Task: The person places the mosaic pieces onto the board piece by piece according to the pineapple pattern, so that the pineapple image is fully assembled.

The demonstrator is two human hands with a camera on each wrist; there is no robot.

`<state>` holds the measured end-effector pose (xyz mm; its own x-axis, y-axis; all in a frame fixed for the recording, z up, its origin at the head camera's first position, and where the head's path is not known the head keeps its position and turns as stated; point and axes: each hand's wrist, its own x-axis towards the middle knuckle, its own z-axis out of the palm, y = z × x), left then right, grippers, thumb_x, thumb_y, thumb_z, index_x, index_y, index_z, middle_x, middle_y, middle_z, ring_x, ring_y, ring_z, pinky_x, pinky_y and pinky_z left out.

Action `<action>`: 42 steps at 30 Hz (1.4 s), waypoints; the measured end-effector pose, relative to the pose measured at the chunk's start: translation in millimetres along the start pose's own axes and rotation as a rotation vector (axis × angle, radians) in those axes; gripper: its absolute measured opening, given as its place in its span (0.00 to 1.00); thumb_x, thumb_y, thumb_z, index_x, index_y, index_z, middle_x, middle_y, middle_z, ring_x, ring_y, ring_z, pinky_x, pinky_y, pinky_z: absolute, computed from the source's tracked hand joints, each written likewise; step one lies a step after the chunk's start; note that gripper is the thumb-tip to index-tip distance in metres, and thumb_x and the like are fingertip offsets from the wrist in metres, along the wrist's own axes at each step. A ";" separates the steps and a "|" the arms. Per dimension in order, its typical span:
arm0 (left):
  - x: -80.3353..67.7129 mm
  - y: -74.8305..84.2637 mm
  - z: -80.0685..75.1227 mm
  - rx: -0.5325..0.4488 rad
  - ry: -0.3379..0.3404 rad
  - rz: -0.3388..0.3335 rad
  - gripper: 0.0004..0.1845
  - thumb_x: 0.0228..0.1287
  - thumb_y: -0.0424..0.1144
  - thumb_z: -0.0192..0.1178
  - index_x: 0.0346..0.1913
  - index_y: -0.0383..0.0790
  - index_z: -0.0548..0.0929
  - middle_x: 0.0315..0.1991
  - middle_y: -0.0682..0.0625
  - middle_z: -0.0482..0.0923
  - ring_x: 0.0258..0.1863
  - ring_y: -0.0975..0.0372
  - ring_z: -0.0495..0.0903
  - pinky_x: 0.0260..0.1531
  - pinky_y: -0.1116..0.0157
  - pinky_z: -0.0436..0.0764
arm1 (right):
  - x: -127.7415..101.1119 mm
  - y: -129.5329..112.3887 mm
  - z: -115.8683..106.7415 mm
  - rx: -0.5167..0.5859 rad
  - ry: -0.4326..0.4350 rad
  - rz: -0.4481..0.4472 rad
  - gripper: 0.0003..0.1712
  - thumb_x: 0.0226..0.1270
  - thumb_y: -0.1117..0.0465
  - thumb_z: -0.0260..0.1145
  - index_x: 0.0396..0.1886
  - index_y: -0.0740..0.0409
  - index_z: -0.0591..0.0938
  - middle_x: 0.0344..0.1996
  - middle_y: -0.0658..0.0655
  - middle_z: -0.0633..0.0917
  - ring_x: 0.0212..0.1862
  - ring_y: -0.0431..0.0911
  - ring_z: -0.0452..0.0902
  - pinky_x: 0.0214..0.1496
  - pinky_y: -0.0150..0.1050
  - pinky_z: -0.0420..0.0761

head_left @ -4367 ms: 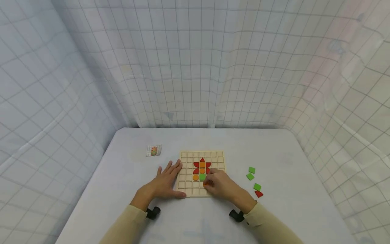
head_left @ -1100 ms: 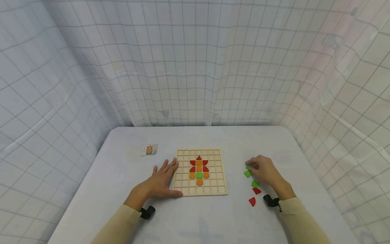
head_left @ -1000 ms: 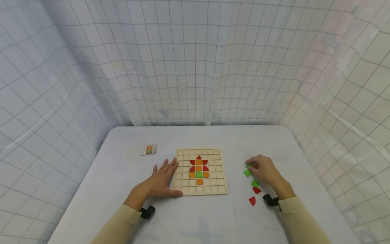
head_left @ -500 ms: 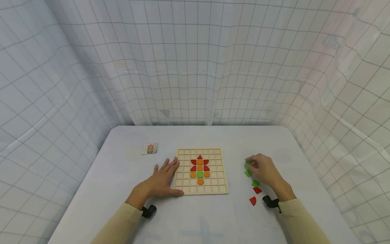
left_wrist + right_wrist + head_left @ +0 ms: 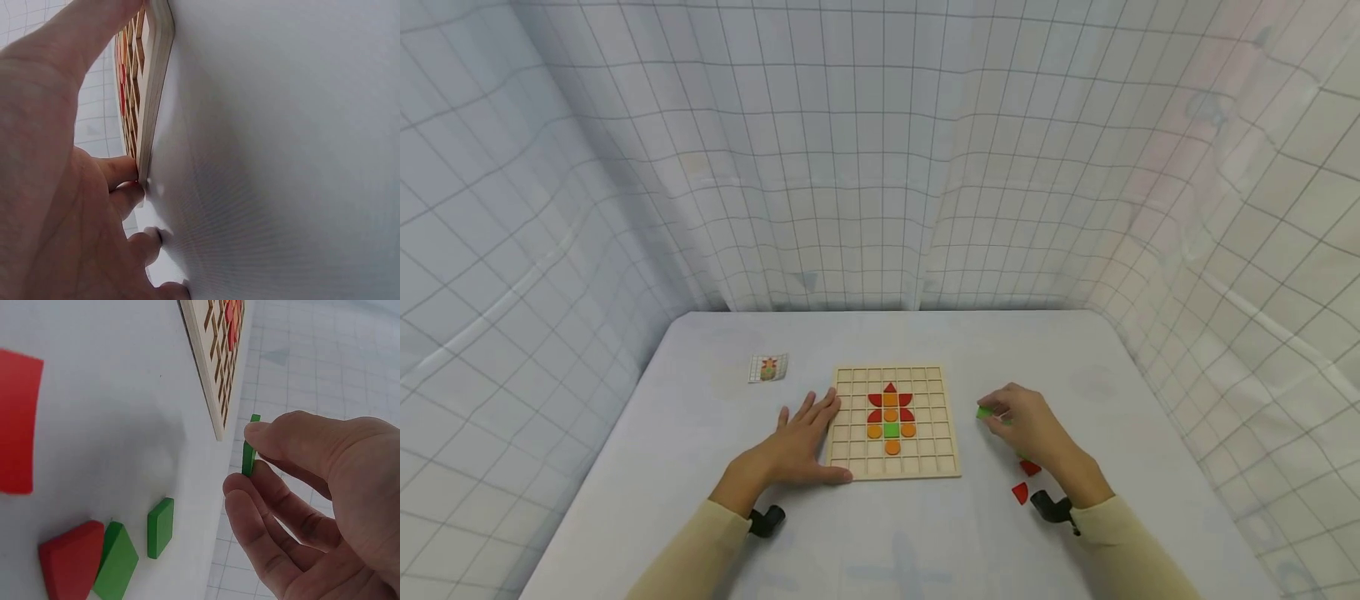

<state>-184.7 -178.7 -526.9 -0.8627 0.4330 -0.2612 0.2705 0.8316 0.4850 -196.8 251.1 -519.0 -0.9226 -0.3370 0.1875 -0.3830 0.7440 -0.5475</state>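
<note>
A wooden grid board (image 5: 928,458) lies mid-table, bearing a figure of red, orange and green tiles (image 5: 891,430). My left hand (image 5: 797,446) rests spread at its left side, thumb at the near corner and fingertips at the left edge; the left wrist view has the fingers (image 5: 119,172) against the board's side. Right of the board, my right hand (image 5: 1026,425) pinches a green square tile (image 5: 249,453) between thumb and fingers, above the table. Below it in the right wrist view lie two green tiles (image 5: 160,528) and a red quarter-round tile (image 5: 72,559).
Another red tile (image 5: 1019,493) lies near the right wrist. A small printed card (image 5: 768,367) with a coloured figure on a grid lies at the back left. White grid-patterned curtains (image 5: 850,167) close off the back and sides of the table.
Earlier, my right hand set an orange disc on the board, then reached the green tiles. Now it has lifted one and moved left toward the board. The left hand stays in place.
</note>
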 end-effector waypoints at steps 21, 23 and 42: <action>1.8 -1.9 1.2 0.011 0.001 0.008 0.72 0.65 0.69 0.82 0.97 0.37 0.52 0.99 0.40 0.44 0.98 0.34 0.41 0.89 0.18 0.40 | 6.8 -32.9 34.2 0.040 -0.108 -0.185 0.09 0.72 0.71 0.83 0.49 0.59 0.96 0.47 0.53 0.94 0.46 0.43 0.91 0.52 0.37 0.94; 1.1 -1.4 1.2 0.009 -0.002 0.006 0.72 0.65 0.69 0.82 0.97 0.37 0.52 0.99 0.40 0.44 0.98 0.34 0.41 0.89 0.18 0.40 | 7.6 -35.6 37.9 0.047 -0.116 -0.208 0.08 0.72 0.71 0.83 0.47 0.60 0.96 0.46 0.53 0.94 0.46 0.44 0.92 0.52 0.37 0.95; 2.4 -3.7 4.2 0.015 0.001 0.005 0.73 0.64 0.70 0.82 0.97 0.37 0.51 1.00 0.41 0.43 0.99 0.35 0.41 0.89 0.18 0.40 | 16.8 -59.5 65.1 0.038 -0.179 -0.285 0.04 0.73 0.69 0.84 0.44 0.59 0.99 0.43 0.53 0.93 0.43 0.39 0.86 0.45 0.29 0.89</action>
<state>-185.9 -179.3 -532.8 -0.8618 0.4366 -0.2580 0.2812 0.8348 0.4734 -186.6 163.7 -536.4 -0.7545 -0.6272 0.1932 -0.6197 0.5840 -0.5242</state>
